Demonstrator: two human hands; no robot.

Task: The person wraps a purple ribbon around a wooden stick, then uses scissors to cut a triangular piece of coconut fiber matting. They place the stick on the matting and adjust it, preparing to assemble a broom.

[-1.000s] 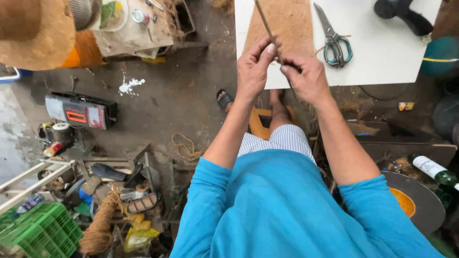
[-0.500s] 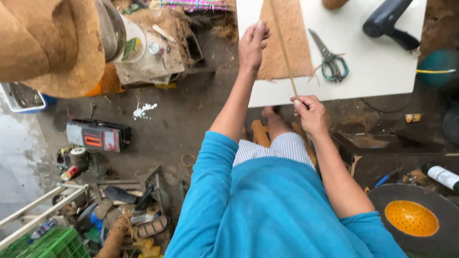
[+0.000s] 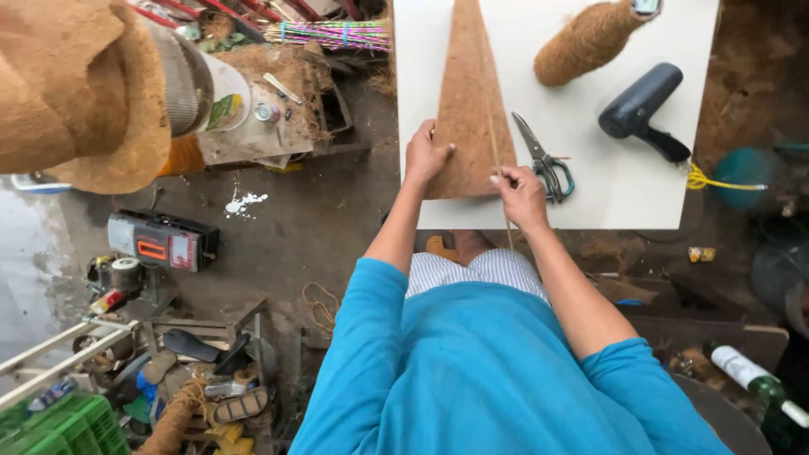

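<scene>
White tabletop (image 3: 590, 202) carries a long, tapering sheet of coarse brown fibre (image 3: 468, 109) under my hands. My left hand (image 3: 426, 157) presses flat on its near edge, fingers spread; my right hand (image 3: 522, 193) pinches a thin stick (image 3: 494, 135) lying along it. Steel scissors (image 3: 543, 160) lie just right of my fingers.

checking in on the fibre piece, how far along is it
Done: a long tapered brown fibre sheet lies flat on the white board. In hand: the left hand presses its lower edge while the right hand pinches a thin stick laid along it. Left: the stick looks unfastened; the scissors lie unused beside it.
</scene>
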